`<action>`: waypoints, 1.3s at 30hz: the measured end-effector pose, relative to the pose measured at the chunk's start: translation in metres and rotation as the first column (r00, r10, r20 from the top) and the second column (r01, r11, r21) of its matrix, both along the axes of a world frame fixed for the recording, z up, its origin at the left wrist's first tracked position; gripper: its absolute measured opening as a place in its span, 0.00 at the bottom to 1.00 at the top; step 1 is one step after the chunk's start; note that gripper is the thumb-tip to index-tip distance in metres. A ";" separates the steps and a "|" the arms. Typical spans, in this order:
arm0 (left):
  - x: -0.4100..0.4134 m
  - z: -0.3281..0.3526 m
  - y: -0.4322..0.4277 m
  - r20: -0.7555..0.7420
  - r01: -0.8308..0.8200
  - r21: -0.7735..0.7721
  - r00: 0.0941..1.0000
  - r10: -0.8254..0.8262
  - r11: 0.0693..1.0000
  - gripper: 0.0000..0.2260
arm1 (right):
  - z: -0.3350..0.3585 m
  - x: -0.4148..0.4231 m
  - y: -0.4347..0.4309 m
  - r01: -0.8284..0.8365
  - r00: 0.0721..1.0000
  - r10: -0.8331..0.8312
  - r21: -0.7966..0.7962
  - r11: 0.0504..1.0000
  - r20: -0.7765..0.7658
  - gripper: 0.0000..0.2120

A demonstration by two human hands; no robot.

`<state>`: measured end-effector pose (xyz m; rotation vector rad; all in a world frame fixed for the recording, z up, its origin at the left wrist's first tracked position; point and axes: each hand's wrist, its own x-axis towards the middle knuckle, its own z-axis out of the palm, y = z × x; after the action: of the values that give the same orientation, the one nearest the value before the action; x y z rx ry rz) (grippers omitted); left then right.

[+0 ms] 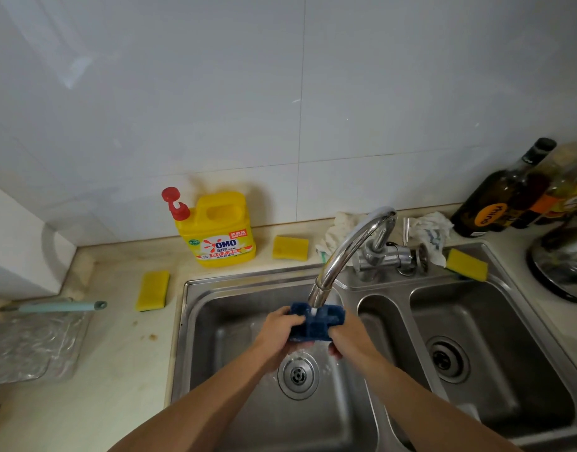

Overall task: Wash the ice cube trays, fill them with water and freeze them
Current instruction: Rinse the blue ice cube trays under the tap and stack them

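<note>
Both forearms reach over left sink (195, 321). Left hand (275, 327) and right hand (349, 337) grip blue ice cube tray (316, 324) under tap (342, 256), water running in. Best: tilt tray, flush every pocket, thumbs rubbing corners, grip firm against slip.

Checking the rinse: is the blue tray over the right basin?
No, the blue tray is held under the faucet, over the left basin.
</note>
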<state>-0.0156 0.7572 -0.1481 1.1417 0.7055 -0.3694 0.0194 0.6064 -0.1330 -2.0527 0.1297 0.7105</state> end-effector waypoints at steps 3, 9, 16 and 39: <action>-0.002 -0.002 0.002 0.030 0.063 0.034 0.997 -0.064 0.997 0.18 | 0.002 0.000 -0.001 0.034 0.999 -0.034 0.015 0.999 0.028 0.11; -0.003 -0.011 0.009 -0.006 0.075 0.142 0.997 -0.075 0.987 0.10 | 0.003 -0.003 0.011 -0.001 0.994 -0.006 0.060 0.998 0.113 0.09; -0.003 -0.010 0.002 -0.034 -0.070 0.122 0.997 0.074 0.990 0.09 | 0.001 0.000 0.003 0.019 0.997 -0.024 0.071 0.997 0.069 0.09; 0.004 0.001 -0.011 0.129 -0.051 0.403 0.992 -0.001 0.914 0.14 | 0.001 -0.008 0.019 -0.182 0.983 0.182 -0.001 0.983 0.041 0.03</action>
<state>-0.0116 0.7464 -0.1466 1.5343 0.7015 -0.1258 0.0114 0.6258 -0.1322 -2.0925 -0.0836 0.7787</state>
